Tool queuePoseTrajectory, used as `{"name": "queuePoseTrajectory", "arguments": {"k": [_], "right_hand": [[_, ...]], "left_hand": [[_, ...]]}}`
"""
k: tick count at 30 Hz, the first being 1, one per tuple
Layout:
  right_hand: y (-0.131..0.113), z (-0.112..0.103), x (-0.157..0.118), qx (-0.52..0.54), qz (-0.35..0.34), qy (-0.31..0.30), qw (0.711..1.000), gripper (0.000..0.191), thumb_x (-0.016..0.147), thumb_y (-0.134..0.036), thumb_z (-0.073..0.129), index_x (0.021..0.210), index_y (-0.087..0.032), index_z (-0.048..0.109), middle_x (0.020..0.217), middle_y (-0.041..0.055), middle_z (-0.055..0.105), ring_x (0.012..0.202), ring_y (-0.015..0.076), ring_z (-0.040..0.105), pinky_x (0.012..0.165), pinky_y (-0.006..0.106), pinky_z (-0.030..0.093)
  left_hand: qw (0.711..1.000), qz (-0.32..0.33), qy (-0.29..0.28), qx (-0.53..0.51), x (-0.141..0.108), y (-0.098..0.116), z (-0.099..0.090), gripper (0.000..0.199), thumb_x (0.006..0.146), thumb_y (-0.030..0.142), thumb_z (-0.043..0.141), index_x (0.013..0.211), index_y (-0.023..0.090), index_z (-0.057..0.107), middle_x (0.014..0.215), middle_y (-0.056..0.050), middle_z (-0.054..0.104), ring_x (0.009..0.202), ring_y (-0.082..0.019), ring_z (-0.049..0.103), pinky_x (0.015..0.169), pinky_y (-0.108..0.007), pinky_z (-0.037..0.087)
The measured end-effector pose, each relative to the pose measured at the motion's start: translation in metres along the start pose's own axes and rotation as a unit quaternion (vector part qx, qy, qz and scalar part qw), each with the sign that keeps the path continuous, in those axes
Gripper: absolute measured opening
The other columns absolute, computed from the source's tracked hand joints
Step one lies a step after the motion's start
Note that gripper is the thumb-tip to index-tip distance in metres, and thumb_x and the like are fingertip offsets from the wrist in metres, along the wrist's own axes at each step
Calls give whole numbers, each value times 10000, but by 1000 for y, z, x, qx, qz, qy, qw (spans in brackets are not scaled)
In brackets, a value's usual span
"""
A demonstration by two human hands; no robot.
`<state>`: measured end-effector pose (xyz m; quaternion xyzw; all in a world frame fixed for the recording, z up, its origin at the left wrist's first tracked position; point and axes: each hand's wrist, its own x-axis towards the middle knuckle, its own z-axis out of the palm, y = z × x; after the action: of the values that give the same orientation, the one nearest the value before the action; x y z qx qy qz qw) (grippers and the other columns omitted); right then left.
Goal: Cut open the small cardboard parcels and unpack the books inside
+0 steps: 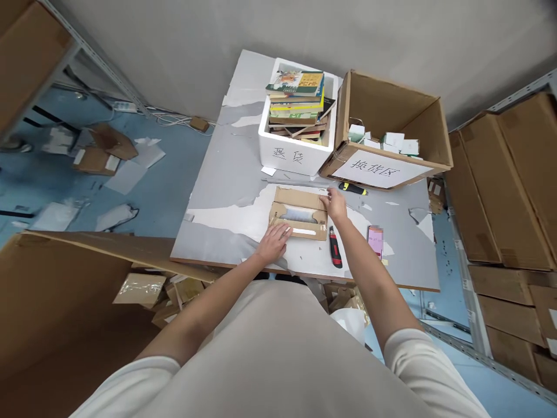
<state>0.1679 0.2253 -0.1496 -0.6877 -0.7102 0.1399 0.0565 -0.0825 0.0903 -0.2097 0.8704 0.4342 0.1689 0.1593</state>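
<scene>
A small cardboard box (300,199) lies on the table in front of me, its flaps parted. Through the gap shows something pale and bluish, like plastic wrapping (299,215). My left hand (274,241) rests with stretched fingers on the box's near left edge. At the far right corner my right hand (335,206) grips the far flap between thumb and fingers. A red and black utility knife (335,248) lies just right of the box. Beyond my right hand is a yellow and black utility knife (353,188).
A white foam box (296,157) of stacked books (296,98) stands at the back, beside a large carton (391,172) holding small white boxes. A phone (375,240) lies right of my forearm. A big open carton (87,278) stands at the table's left; shelving with cartons (505,186) is right.
</scene>
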Motion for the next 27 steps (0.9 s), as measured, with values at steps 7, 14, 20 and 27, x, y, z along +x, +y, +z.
{"name": "queuePoseTrajectory", "arguments": {"k": [7,14,20,27], "right_hand": [[-16,1,-74,-100,-221,-60,968,315,949,-188,351,1130,-177,609,1237,137,552,1129,246,433,993,387,256],[-28,10,-105,-136,-176,-102,970,482,901,-278,500,1359,-140,443,1204,165,562,1088,277,478,958,411,309],[-30,30,-146,-172,-168,-122,963,306,950,-165,333,993,-205,633,963,93,614,917,235,530,837,356,372],[-26,-2,-132,-29,-158,-133,978,305,962,-213,345,1126,-189,600,1064,90,653,973,198,598,819,308,432]], "left_hand": [[999,22,-25,-37,26,-50,-44,794,728,393,708,1403,122,390,1456,-196,391,1353,-338,360,1097,-469,360],[990,38,-97,-95,44,-98,-60,1061,580,454,824,1445,141,296,1468,-193,390,1371,-309,366,1112,-428,357],[990,39,-80,-112,47,-97,-54,941,649,347,776,1433,116,310,1448,-184,419,1374,-281,368,1119,-372,352],[984,45,-171,-29,53,-77,-93,617,721,216,593,1324,165,474,1370,-121,520,1291,-281,462,1079,-441,338]]}}
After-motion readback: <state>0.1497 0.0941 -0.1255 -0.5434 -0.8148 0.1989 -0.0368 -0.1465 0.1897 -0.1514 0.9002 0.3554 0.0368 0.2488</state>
